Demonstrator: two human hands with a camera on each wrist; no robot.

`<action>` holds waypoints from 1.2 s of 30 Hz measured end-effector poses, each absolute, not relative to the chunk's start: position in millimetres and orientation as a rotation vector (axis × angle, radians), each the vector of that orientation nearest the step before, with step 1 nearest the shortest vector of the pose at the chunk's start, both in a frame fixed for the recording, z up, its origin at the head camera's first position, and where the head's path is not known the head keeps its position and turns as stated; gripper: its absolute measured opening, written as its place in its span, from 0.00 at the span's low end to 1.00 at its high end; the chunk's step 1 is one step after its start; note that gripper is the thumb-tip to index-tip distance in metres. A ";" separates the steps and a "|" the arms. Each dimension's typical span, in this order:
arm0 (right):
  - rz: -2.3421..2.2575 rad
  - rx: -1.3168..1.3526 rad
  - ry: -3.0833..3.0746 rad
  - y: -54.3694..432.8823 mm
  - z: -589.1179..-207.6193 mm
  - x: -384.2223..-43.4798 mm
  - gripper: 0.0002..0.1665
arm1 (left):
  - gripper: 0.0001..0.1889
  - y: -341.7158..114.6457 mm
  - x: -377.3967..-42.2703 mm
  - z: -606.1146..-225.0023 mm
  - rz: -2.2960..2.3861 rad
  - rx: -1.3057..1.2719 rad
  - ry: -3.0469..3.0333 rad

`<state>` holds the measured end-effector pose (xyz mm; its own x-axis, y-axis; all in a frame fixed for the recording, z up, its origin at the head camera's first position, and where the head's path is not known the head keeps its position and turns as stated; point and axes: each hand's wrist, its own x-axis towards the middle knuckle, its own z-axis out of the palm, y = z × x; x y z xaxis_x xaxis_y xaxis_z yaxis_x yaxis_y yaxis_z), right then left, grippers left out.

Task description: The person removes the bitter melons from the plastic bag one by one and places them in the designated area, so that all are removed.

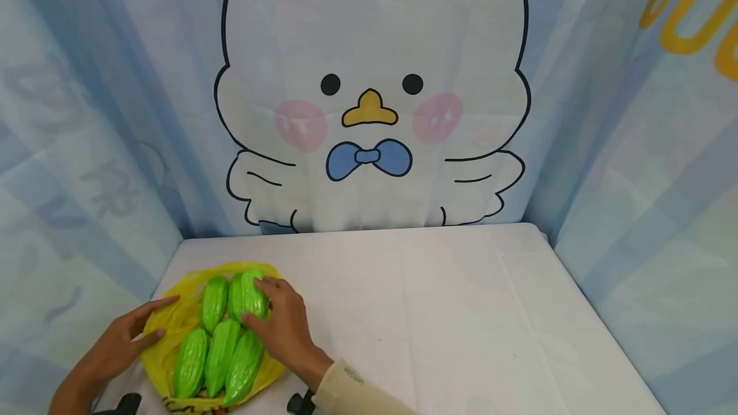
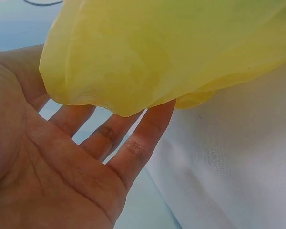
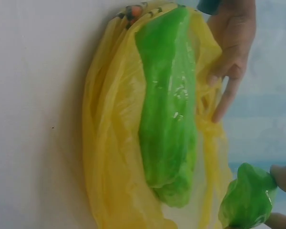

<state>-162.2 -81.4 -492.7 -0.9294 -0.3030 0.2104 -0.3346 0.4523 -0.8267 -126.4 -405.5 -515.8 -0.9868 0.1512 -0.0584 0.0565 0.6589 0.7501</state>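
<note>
A yellow plastic bag (image 1: pixel 160 357) lies spread on the table's left side, with several glossy green bitter melons (image 1: pixel 190 364) on it in two rows. My right hand (image 1: pixel 285 325) grips the bitter melon (image 1: pixel 254 296) at the far right of the back row, thumb on one side and fingers on the other. In the right wrist view that bitter melon (image 3: pixel 248 198) shows at the lower right between fingertips. At the bag's left edge is my left hand (image 1: pixel 118 344), its fingers extended. The left wrist view shows these fingers (image 2: pixel 138 148) behind the bag's thin edge, the palm facing up.
A white cloth covers the table (image 1: pixel 438 319), which stretches away to the right of the bag. Behind and on both sides hang pale blue curtains (image 1: pixel 640 210), the back one printed with a large cartoon chick (image 1: pixel 369 37). Printed marks show on the bag's near end.
</note>
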 end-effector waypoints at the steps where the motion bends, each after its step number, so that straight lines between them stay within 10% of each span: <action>1: 1.530 0.586 -2.640 -80.5 -491.1 -161.8 0.36 | 0.28 -405.6 -126.5 -515.7 1.230 0.168 2.760; 36: 1.731 0.315 -2.458 -32.1 -488.8 -190.3 0.36 | 0.26 -404.5 -128.2 -523.1 1.234 0.259 2.845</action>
<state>-190.3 -32.1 -488.8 -0.9713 -0.1008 0.2157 -0.2370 0.3248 -0.9156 -128.2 -404.5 -523.1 -0.9857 0.1640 0.0388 0.1404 0.6718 0.7273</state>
